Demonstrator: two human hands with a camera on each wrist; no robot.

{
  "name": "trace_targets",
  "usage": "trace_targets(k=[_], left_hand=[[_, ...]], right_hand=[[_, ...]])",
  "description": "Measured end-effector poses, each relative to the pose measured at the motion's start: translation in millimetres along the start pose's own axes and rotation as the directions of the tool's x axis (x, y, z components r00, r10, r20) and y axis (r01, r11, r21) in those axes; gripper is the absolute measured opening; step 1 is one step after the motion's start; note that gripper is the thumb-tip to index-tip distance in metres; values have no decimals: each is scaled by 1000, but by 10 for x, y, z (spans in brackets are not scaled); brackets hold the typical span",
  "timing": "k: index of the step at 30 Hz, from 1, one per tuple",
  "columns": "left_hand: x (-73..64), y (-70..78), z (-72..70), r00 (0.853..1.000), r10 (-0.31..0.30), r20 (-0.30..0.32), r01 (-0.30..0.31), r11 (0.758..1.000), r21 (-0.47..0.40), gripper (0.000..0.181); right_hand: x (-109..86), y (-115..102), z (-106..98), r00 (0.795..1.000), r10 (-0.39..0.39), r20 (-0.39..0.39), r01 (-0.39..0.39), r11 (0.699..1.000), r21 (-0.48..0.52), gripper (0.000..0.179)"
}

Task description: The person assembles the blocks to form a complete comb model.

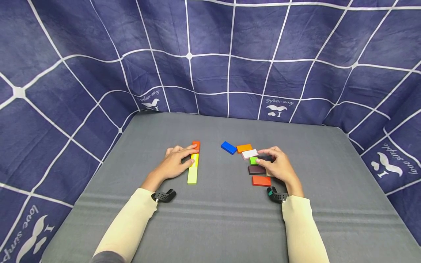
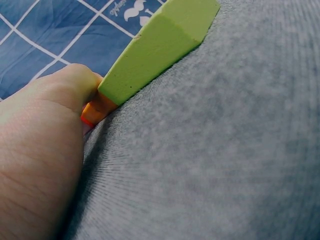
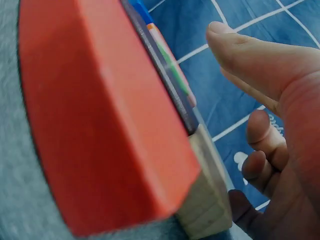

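Three wooden blocks stand end to end in a row: a red-orange block (image 1: 196,143), a yellow block (image 1: 195,157) and a lime-green block (image 1: 192,178). My left hand (image 1: 175,162) rests along the row's left side, a fingertip on the red-orange block and the thumb at the yellow one. Over the loose blocks, my right hand (image 1: 277,164) has its thumb by a bright green block (image 1: 253,160) and its index finger near a white block (image 1: 250,154). In the right wrist view its thumb and fingers stand apart, with nothing between them. The hand partly hides a beige block (image 3: 210,200).
Near my right hand lie a blue block (image 1: 228,148), an orange block (image 1: 244,148), a dark brown block (image 1: 256,170) and a red block (image 1: 261,180). A grey cloth (image 1: 213,219) covers the table, and a blue checked curtain (image 1: 210,73) hangs behind.
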State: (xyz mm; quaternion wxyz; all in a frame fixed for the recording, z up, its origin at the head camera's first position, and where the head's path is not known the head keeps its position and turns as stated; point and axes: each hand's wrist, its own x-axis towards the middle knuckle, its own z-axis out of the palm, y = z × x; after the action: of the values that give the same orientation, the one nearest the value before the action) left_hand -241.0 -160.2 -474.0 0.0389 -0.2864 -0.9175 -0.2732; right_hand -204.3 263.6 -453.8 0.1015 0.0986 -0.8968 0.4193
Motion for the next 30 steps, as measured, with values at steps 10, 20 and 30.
trace_targets(k=[10, 20, 30], left_hand=[[27, -32, 31, 1000, -3, 3, 3, 1000, 7, 45], [2, -37, -2, 1000, -9, -1, 9, 1000, 10, 45], [-4, -12, -11, 1000, -15, 11, 15, 1000, 14, 45]], right_hand=[[-8, 74, -4, 997, 45, 63, -43, 999, -25, 32], [33, 37, 49, 998, 51, 46, -48, 996, -73, 32], [64, -15, 20, 988, 102, 111, -83, 983, -164, 35]])
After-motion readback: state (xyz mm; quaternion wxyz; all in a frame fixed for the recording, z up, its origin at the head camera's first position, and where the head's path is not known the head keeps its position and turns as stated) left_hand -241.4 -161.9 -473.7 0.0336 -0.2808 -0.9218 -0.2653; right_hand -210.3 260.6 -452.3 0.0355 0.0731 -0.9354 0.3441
